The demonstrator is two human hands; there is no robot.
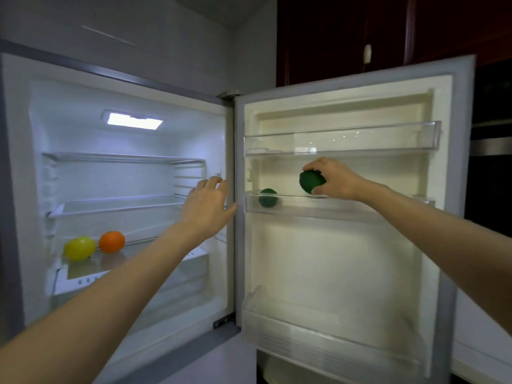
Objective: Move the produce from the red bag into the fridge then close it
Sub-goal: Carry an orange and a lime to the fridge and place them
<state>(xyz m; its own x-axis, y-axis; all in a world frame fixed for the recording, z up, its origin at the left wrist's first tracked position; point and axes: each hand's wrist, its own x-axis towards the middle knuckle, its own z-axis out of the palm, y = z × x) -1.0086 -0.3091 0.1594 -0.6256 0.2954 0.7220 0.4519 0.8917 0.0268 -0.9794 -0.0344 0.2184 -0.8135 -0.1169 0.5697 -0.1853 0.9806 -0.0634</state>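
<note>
The fridge stands open, its door (346,245) swung out to the right. My right hand (333,180) grips a dark green avocado (310,182) just above the middle door shelf (346,205). A second dark green avocado (268,198) lies in that shelf at its left end. My left hand (207,202) is open, fingers spread, at the right edge of the fridge opening near the hinge side. On the lower glass shelf (155,243) inside sit a yellow lemon (79,248) and an orange (112,241). The red bag is out of view.
Two upper fridge shelves (122,202) are bare. A top door shelf (343,141) and a bottom door bin (318,336) hold nothing. A crisper drawer (133,273) sits under the fruit. Dark wooden cabinets (360,37) hang above the door, an oven (490,162) beyond it.
</note>
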